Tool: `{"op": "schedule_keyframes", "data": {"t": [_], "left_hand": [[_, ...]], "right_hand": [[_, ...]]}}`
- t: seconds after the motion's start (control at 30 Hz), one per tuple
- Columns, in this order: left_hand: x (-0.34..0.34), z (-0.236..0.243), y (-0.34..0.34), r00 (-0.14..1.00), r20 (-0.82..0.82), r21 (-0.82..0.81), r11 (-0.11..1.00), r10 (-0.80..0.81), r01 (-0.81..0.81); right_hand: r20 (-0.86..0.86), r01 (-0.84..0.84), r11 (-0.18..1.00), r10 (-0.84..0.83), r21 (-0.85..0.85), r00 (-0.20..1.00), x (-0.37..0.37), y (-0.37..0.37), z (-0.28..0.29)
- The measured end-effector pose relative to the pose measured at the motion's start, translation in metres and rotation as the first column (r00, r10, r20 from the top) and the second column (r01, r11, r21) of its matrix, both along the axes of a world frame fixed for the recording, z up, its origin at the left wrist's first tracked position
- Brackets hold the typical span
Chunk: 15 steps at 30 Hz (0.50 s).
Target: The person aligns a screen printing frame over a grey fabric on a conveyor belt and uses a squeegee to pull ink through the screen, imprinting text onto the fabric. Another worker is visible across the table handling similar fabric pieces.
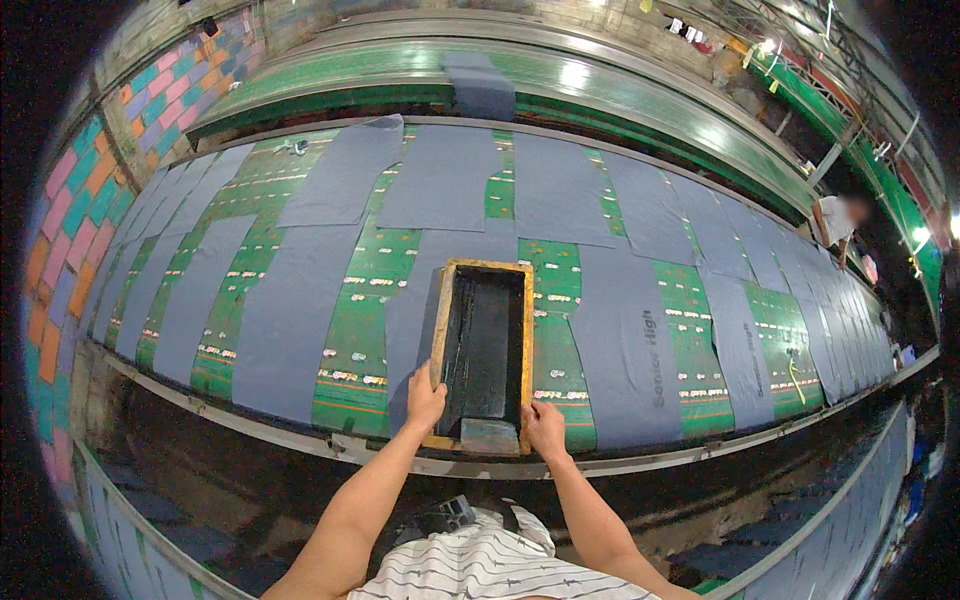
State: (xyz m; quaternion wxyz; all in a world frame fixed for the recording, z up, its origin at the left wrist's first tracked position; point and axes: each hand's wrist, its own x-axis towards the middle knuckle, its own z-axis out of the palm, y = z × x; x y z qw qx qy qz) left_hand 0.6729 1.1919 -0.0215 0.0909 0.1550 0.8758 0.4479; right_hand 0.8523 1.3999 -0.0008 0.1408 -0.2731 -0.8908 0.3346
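A long wooden screen-printing frame (pixel 528 340) lies on the green printing table, its dark mesh coated with black ink. My left hand (pixel 425 398) is closed around the frame's left side near the close end. Lower down on the opposite side, my right hand (pixel 545 430) grips the right edge by the near corner. Between them, a flat greyish squeegee (pixel 488 436) rests inside the frame at its near end. Beneath the frame is a blue-grey fabric panel (pixel 455 245), mostly covered. Just right of it, another fabric panel (pixel 620 360) bears dark printed lettering.
Several blue-grey fabric panels (pixel 290 330) lie in rows across the green table (pixel 365 300). Behind stands a second long table (pixel 640 85) with cloth hanging over its edge. Another person (pixel 838 218) is at the far right. A painted brick wall (pixel 85 220) borders the left.
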Motion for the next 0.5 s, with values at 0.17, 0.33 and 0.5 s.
{"op": "schedule_keyframes", "data": {"t": [0.17, 0.33, 0.5], "left_hand": [[0.0036, 0.0089, 0.0013, 1.000, -0.008, 0.011, 1.000, 0.015, -0.015], [0.0042, 0.0094, 0.0009, 1.000, -0.028, 0.013, 1.000, 0.014, -0.013], [0.0036, 0.0076, 0.0004, 0.999, -0.033, 0.009, 1.000, 0.020, -0.020]], "right_hand": [[0.015, -0.008, 1.000, 0.008, -0.001, 1.000, 0.0001, 0.0021, -0.0003], [-0.028, -0.026, 1.000, 0.025, -0.015, 0.999, 0.0008, 0.0034, -0.0022], [0.035, -0.018, 1.000, 0.019, -0.013, 0.999, 0.0005, 0.0014, -0.0002]]}}
